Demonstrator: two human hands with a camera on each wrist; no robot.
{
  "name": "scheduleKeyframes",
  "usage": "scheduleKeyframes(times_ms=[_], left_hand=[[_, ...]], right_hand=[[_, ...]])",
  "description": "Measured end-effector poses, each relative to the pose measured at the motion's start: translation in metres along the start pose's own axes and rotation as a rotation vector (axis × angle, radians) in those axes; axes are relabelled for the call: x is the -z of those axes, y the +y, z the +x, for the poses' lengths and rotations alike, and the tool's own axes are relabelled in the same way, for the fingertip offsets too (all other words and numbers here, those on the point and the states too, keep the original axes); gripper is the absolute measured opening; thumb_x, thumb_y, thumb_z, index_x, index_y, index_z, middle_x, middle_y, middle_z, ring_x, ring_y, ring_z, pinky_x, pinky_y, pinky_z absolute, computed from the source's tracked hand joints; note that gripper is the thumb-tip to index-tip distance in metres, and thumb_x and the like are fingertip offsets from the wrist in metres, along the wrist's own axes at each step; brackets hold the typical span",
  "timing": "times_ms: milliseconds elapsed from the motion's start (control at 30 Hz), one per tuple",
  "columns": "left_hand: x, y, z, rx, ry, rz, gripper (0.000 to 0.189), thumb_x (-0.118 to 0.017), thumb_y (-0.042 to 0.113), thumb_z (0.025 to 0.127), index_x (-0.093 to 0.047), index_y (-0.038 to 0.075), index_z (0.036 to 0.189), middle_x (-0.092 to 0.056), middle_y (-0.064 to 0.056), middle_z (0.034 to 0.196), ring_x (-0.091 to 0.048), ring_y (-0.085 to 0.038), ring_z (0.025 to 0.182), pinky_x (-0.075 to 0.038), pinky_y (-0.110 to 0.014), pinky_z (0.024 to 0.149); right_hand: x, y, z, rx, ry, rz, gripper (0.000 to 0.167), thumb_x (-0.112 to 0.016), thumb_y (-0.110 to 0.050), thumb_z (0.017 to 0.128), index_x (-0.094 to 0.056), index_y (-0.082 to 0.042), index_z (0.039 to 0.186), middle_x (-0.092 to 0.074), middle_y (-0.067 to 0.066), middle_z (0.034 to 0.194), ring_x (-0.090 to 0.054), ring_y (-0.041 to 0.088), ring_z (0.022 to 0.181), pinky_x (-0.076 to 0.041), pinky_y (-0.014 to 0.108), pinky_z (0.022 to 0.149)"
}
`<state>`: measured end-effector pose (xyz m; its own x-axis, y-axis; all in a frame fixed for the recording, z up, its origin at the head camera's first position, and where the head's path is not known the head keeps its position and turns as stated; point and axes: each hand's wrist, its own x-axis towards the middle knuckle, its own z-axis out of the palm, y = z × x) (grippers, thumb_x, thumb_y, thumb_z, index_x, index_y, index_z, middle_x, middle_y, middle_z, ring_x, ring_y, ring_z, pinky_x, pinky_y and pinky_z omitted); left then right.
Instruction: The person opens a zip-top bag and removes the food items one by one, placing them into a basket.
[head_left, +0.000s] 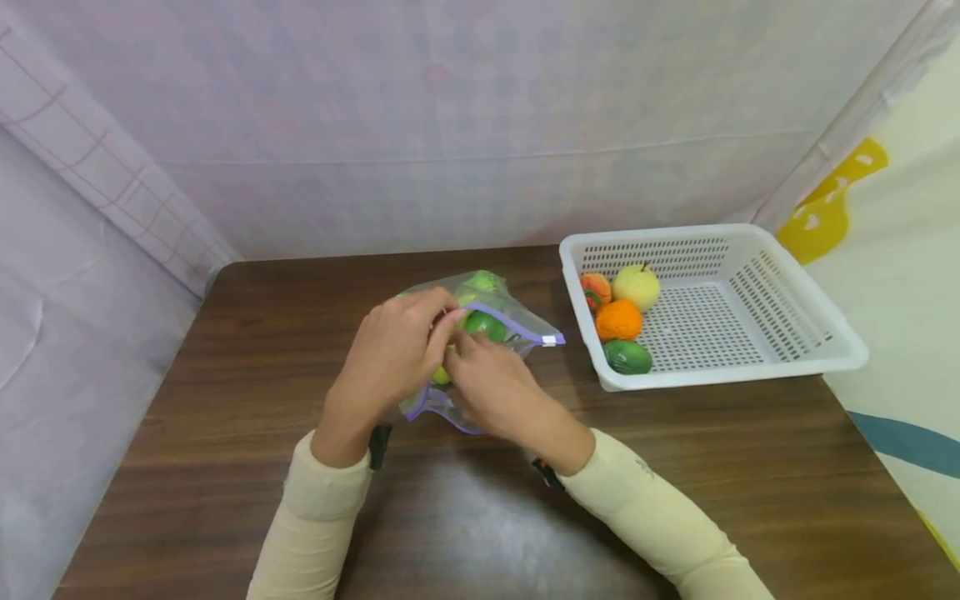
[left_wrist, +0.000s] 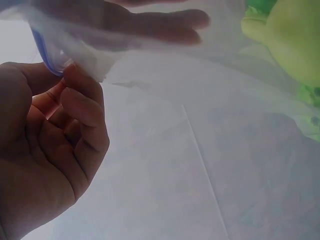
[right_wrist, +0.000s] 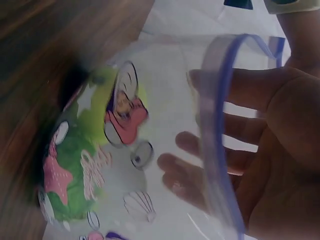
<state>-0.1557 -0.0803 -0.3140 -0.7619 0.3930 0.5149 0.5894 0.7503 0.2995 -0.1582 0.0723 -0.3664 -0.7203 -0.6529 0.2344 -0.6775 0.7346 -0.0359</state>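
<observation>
Both hands, left (head_left: 390, 354) and right (head_left: 491, 387), pinch the purple zip edge of the bag (head_left: 510, 321) with their fingers, steadying the green fruit (head_left: 485, 325) inside on the table (head_left: 225, 375).

The table (head_left: 225, 400) is dark brown wood-grain laminate with rounded far corners; its near centre carries a pale, diffuse glare from overhead light. A pale lilac sheet (head_left: 480, 125) hangs behind the table as a back wall, with a faint horizontal crease. A second sheet (head_left: 52, 333) closes the left side, with a checked band (head_left: 112, 175) running diagonally. On the right stands a cream panel (head_left: 907, 333) with yellow and teal shapes.
</observation>
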Motion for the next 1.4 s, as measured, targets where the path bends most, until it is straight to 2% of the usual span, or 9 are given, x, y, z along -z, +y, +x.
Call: scheduleKeyframes(times_ms=[167,300,400,600,833,1033,1233,1400], left_hand=[[0.000,0.000,0.000,-0.001,-0.002,0.006,0.017,-0.060,0.021,0.102,-0.069,0.008,0.095,-0.070,-0.003,0.083,-0.057,-0.016,0.063,-0.049,-0.034,0.057],[-0.001,0.000,0.000,-0.005,-0.003,0.009,0.016,-0.061,0.020,0.102,-0.069,0.008,0.095,-0.070,-0.003,0.083,-0.057,-0.017,0.064,-0.049,-0.035,0.058],[-0.002,-0.001,0.001,-0.008,-0.002,0.007,0.015,-0.061,0.019,0.102,-0.068,0.008,0.095,-0.069,-0.003,0.082,-0.056,-0.017,0.063,-0.048,-0.034,0.058],[-0.003,-0.001,0.000,-0.019,-0.003,-0.010,0.015,-0.060,0.017,0.102,-0.068,0.007,0.095,-0.069,-0.004,0.081,-0.056,-0.015,0.062,-0.049,-0.032,0.056],[-0.003,-0.001,0.000,-0.028,0.002,-0.018,0.015,-0.060,0.016,0.102,-0.069,0.006,0.094,-0.070,-0.005,0.082,-0.059,-0.016,0.064,-0.051,-0.032,0.058],[-0.003,-0.001,0.000,-0.033,0.005,-0.008,0.015,-0.060,0.017,0.102,-0.068,0.007,0.093,-0.068,-0.003,0.080,-0.059,-0.016,0.065,-0.051,-0.033,0.058],[-0.004,-0.001,0.000,-0.030,0.003,0.004,0.017,-0.059,0.019,0.103,-0.068,0.008,0.093,-0.068,-0.002,0.080,-0.061,-0.017,0.067,-0.051,-0.035,0.059],[-0.003,0.000,0.000,-0.028,0.000,0.002,0.017,-0.059,0.020,0.103,-0.068,0.008,0.093,-0.067,-0.001,0.079,-0.060,-0.016,0.066,-0.050,-0.034,0.058]], right_hand=[[-0.005,-0.006,0.008,-0.028,-0.071,-0.050,0.069,-0.082,-0.028,0.081,-0.055,-0.012,0.143,-0.054,0.008,0.141,-0.062,0.027,0.108,-0.059,0.039,0.080],[-0.009,-0.008,0.011,-0.061,-0.106,-0.049,0.074,-0.082,-0.028,0.083,-0.050,-0.011,0.148,-0.051,0.008,0.146,-0.060,0.029,0.116,-0.059,0.041,0.086],[-0.012,-0.008,0.013,-0.070,-0.120,-0.054,0.073,-0.081,-0.028,0.084,-0.050,-0.011,0.148,-0.049,0.009,0.148,-0.059,0.029,0.119,-0.058,0.042,0.087],[-0.020,-0.007,0.016,-0.088,-0.150,-0.055,0.069,-0.077,-0.028,0.087,-0.050,-0.012,0.149,-0.045,0.008,0.151,-0.058,0.030,0.117,-0.059,0.042,0.083],[-0.030,-0.007,0.020,-0.113,-0.175,-0.017,0.070,-0.075,-0.027,0.089,-0.046,-0.015,0.152,-0.047,0.006,0.151,-0.056,0.029,0.121,-0.057,0.044,0.088],[-0.036,-0.007,0.023,-0.113,-0.171,0.001,0.073,-0.072,-0.031,0.092,-0.040,-0.012,0.155,-0.045,0.006,0.155,-0.055,0.030,0.126,-0.058,0.043,0.089],[-0.039,-0.008,0.027,-0.125,-0.135,0.010,0.062,-0.069,-0.025,0.093,-0.048,-0.008,0.149,-0.057,0.006,0.144,-0.055,0.030,0.126,-0.058,0.043,0.087],[-0.042,-0.008,0.029,-0.140,-0.134,0.032,0.058,-0.064,-0.023,0.095,-0.048,-0.004,0.148,-0.057,0.008,0.144,-0.054,0.029,0.128,-0.058,0.043,0.088]])
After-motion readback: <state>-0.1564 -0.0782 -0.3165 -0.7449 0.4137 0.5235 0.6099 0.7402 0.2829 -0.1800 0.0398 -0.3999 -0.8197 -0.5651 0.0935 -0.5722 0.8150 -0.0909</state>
